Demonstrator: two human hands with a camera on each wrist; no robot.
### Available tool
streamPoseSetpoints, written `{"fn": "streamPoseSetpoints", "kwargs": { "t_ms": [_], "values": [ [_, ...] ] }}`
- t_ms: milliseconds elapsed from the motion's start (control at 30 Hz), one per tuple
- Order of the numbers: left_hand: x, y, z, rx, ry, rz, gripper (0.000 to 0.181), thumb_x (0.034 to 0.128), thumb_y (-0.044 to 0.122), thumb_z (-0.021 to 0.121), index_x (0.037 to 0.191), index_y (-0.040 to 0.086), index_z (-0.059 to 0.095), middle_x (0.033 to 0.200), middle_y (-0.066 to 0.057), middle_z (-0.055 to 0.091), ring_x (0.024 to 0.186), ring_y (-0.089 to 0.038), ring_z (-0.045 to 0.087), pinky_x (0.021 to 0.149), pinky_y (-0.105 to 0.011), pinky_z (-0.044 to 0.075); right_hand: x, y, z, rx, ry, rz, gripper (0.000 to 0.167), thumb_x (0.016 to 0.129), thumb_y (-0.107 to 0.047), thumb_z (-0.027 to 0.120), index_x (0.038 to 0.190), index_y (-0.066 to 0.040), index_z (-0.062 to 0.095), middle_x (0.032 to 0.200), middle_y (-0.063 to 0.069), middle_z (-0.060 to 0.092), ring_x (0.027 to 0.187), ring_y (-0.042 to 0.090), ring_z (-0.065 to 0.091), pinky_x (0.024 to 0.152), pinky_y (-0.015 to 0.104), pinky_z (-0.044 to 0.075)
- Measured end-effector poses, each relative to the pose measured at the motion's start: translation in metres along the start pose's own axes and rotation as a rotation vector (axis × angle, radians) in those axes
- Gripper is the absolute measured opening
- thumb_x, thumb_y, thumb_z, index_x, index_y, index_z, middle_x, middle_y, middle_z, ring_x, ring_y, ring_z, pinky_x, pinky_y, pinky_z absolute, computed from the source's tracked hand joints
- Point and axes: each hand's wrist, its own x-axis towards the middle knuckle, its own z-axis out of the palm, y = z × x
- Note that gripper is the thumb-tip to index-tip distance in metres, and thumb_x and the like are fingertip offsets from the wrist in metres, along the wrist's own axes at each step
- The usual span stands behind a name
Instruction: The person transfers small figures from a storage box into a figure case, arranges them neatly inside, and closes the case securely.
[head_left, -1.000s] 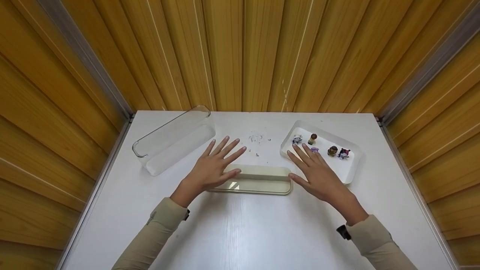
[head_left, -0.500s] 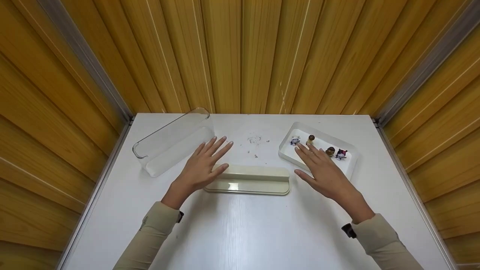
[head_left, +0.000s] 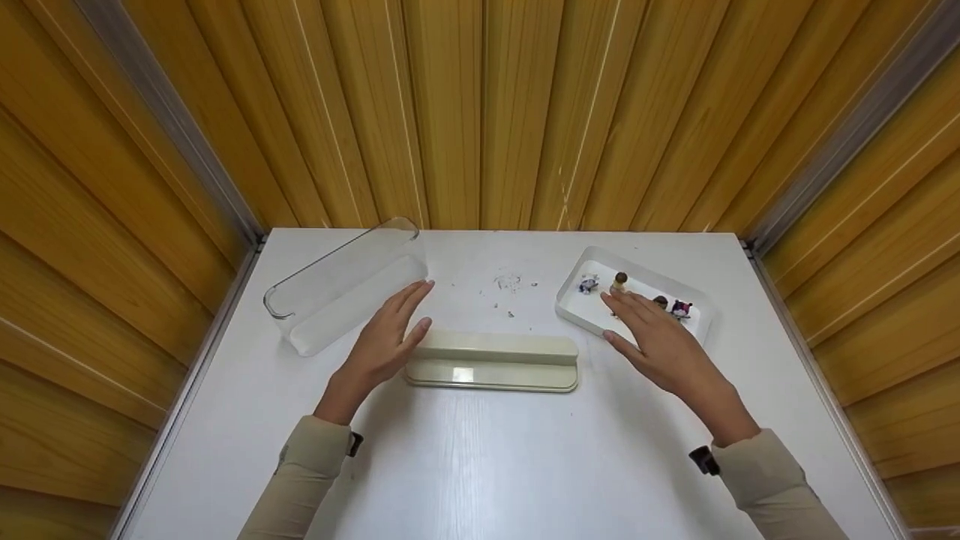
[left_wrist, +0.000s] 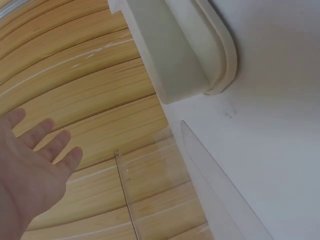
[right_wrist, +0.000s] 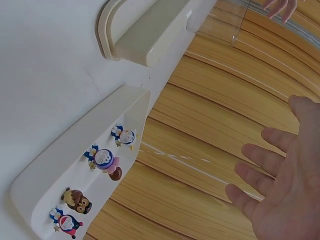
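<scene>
Above the white table my left hand [head_left: 379,341] is raised with fingers extended, holding nothing. It is nearest to the left end of a pale green stepped stand [head_left: 491,365] and the clear plastic bin [head_left: 341,292]. My right hand [head_left: 664,349], also with extended fingers and nothing in it, hovers over the front of a white tray [head_left: 577,304]. Several small figurines stand or lie in that tray, among them a brown owl [right_wrist: 76,200] and a blue-and-white figure [right_wrist: 104,158]. In the head view the right hand hides part of the tray and some figurines.
Small dark specks [head_left: 508,282] mark the tabletop behind the stand. Yellow wood-look panels [head_left: 517,112] enclose the table [head_left: 480,465] at the back and both sides, with grey metal posts at the corners.
Both hands have drawn apart, the left one leftward and the right one rightward and slightly nearer me. Their spread fingers have come closer together. The stand, bin and tray stay put.
</scene>
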Motion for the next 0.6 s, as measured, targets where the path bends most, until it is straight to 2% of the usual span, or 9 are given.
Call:
{"fn": "streamPoseSetpoints", "kwargs": {
  "t_ms": [200,400,600],
  "values": [
    [-0.006,-0.015,0.007,-0.17,0.049,-0.115,0.054,0.1091,0.043,0.041,0.158,0.021,0.036,0.161,-0.006,0.037,0.15,-0.029,0.032,0.118,-0.058,0.029,0.001,0.004,-0.003,-0.014,0.009,0.031,0.06,0.105,-0.041,0.055,0.156,-0.012,0.04,0.154,0.015,0.046,0.141,0.038,0.042,0.112,0.059,0.037],
    [-0.014,-0.035,0.023,-0.414,0.103,-0.253,0.054,0.1104,0.043,0.039,0.155,0.012,0.039,0.158,-0.011,0.041,0.145,-0.033,0.038,0.118,-0.055,0.031,0.003,0.008,-0.006,-0.033,0.071,0.028,0.053,0.101,-0.028,0.065,0.147,-0.006,0.051,0.144,0.018,0.054,0.134,0.039,0.049,0.108,0.058,0.042],
    [-0.024,-0.048,0.038,-0.605,0.197,-0.366,0.049,0.1117,0.039,0.036,0.149,0.008,0.046,0.152,-0.014,0.048,0.143,-0.031,0.042,0.118,-0.05,0.033,0.002,0.013,-0.008,-0.044,0.107,0.014,0.048,0.098,-0.022,0.069,0.141,-0.005,0.057,0.14,0.018,0.057,0.13,0.04,0.052,0.107,0.058,0.044]
  ]
}}
